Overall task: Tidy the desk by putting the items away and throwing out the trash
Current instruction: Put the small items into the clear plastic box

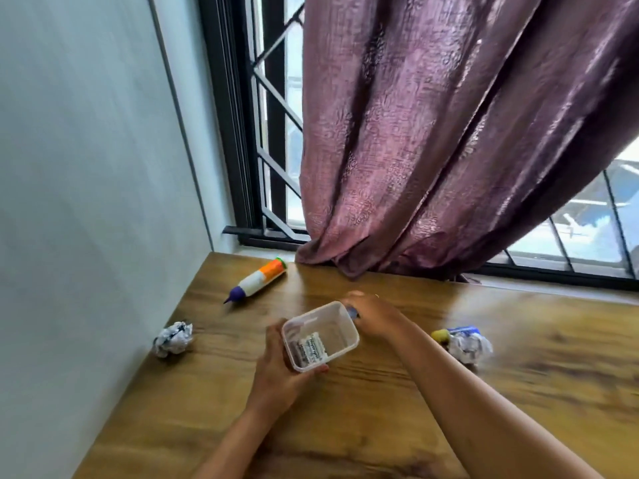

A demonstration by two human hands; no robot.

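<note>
Hidden: the small dark blue thing [353, 311] at the right hand is mostly covered by fingers and by the container's rim, so I cannot tell what it is.
Half covered: a blue and yellow item [451, 332] lies behind the right paper ball [471, 346], with only its top showing.
Cut off: both forearms run out at the near edge of the view.
Left hand [276, 373]: fingers and thumb are curled round the near left end of the clear plastic container [332, 331], holding it tilted above the tabletop [380, 409].
Right hand [372, 314]: fingers are curled, pinching the small dark blue thing right at the container's far right rim.
Container: see-through, rectangular with rounded corners, no lid on it, mouth tipped up toward the camera, over the middle of the tabletop.
Batteries [310, 350]: several lie side by side in the container's lower, near left end; the print on them is too blurred to read.
Glue tube [258, 280]: white and orange with a purple tip, lying far left on the tabletop.
Left paper ball [173, 339]: crumpled, near the wall [86, 167], well apart from the hands.
Curtain [432, 150]: purple, its hem touching the tabletop's far edge.
</note>
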